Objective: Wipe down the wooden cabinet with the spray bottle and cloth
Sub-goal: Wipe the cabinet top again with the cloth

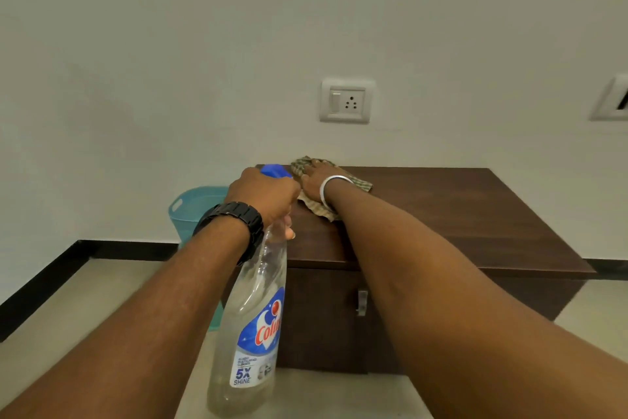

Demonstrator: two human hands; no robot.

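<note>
A low dark wooden cabinet (458, 214) stands against the wall. My left hand (263, 194), with a black watch on the wrist, grips the neck of a clear spray bottle (251, 323) with a blue nozzle, held in the air near the cabinet's front left corner. My right hand (314, 180), a white bangle on its wrist, presses flat on a checked green-beige cloth (360, 184) at the back left of the cabinet top.
A teal plastic basket (190, 211) stands on the floor left of the cabinet, against the wall. A wall socket (346, 101) sits above the cabinet. A metal handle (362, 302) shows on the cabinet front. The tiled floor (102, 299) spreads to the left.
</note>
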